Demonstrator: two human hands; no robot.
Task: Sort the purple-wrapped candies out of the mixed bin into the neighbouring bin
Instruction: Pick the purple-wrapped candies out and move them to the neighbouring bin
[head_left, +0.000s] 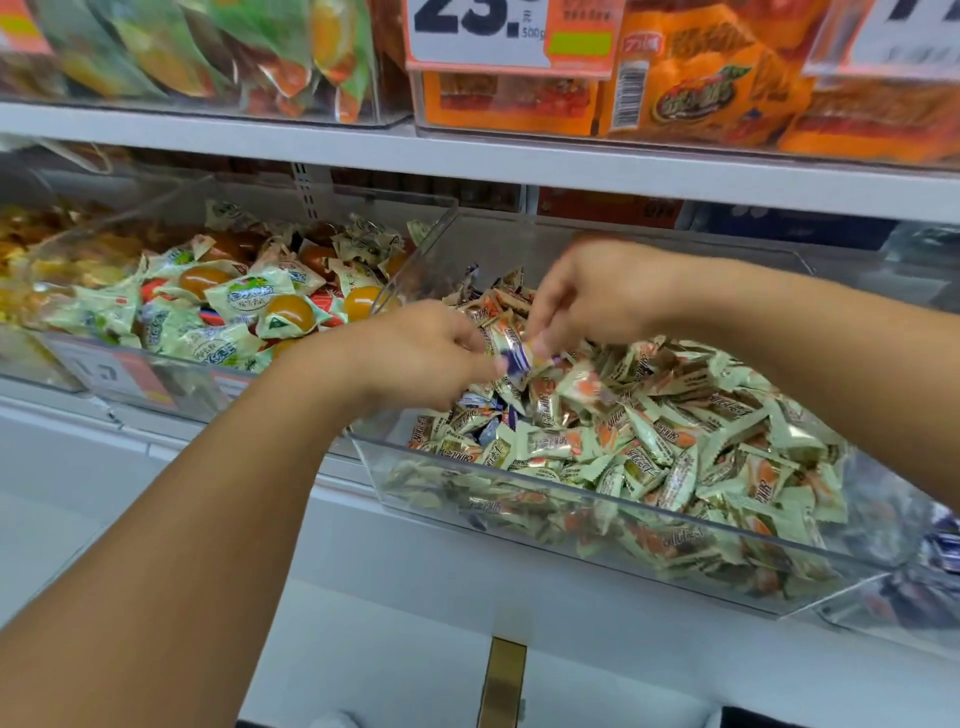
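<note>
**Both hands meet over the mixed candy bin**

The left hand (431, 358) and the right hand (587, 296) are together above the clear bin (571, 514) of pale green candies (675, 447). Between their fingertips is a purple-wrapped candy (514, 359); who pinches it is blurred. More purple candies (485, 415) lie below. Another bin (156, 374) stands at left.

A single wide-angle view from the person's head looks forward and down at close range onto a clear candy bin (613, 512) on a store shelf (467, 156), with both forearms reaching in from the bottom edge; straight lines bow toward the frame's borders.
</note>
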